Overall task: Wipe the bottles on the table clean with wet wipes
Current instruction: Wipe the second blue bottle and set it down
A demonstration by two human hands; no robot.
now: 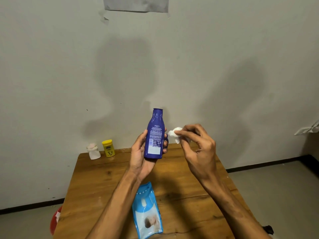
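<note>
My left hand (139,151) grips a dark blue lotion bottle (154,135) upright above the wooden table (103,183), its printed back label facing me and its fingers wrapped round the right side. Just right of the bottle, my right hand (196,149) pinches a crumpled white wet wipe (176,133) between thumb and fingertips; the wipe is a short gap away from the bottle. A blue wet-wipe pack (147,211) lies flat on the table near me, between my forearms.
A yellow bottle (108,148) and a small white bottle (93,151) stand at the table's far left corner against the wall. A red object (56,219) sits on the floor left of the table. The table's far edge meets the grey wall.
</note>
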